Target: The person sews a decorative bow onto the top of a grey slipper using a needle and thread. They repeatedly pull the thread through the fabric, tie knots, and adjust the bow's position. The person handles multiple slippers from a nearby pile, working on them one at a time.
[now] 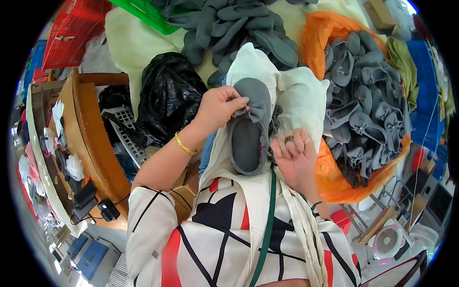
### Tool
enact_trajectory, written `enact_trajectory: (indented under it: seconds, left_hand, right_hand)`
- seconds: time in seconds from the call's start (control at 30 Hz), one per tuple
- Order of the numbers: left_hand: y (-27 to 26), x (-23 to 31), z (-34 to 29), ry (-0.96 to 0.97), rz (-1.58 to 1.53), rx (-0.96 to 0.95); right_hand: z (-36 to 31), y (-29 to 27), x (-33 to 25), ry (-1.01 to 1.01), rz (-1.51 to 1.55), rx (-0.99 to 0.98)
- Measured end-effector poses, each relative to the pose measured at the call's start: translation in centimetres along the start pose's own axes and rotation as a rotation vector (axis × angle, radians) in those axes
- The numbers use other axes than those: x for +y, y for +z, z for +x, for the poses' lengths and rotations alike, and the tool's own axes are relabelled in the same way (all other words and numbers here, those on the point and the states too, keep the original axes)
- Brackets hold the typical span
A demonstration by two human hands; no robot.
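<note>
A dark grey fabric slipper (246,148) lies on the white cloth over my lap, its toe pointing away from me. A grey bow (260,113) with a small red spot sits on its upper. My left hand (219,109), with a gold bracelet at the wrist, pinches the slipper's upper beside the bow. My right hand (295,152) is just right of the slipper's opening, with a ring on one finger and the fingers curled in. What it holds, if anything, is hidden. Near its thumb a green strap (267,215) runs down my front.
Many grey slippers fill an orange bag (330,179) at my right. Another slipper pile (234,28) lies ahead on pale cloth. At my left are a black plastic bag (167,98), a white slatted crate (126,122) and a wooden desk (86,138). A small fan (388,241) stands lower right.
</note>
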State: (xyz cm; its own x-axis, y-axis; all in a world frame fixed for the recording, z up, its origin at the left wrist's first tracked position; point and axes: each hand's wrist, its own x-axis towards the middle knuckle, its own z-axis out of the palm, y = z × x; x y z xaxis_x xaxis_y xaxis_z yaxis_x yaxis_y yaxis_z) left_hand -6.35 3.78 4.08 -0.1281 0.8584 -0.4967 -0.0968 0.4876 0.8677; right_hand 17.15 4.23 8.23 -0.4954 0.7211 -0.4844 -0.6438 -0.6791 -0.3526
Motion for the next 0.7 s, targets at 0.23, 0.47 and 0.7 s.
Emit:
enact_trajectory:
  seconds: [0.23, 0.47, 0.7]
  left_hand:
    - [0.0, -0.9, 0.4, 0.087, 0.050, -0.017]
    - [0.4, 1.3, -1.5, 0.666, 0.787, 0.252]
    - [1.6, 2.3, -2.1, 0.727, 0.848, 0.116]
  right_hand:
    - [1.4, -0.7, -0.6, -0.308, -0.184, -0.157]
    - [-4.0, -0.7, -5.7, -1.075, -1.662, -0.214]
    - [-10.7, 2.0, -8.6, -0.847, -1.832, -0.562]
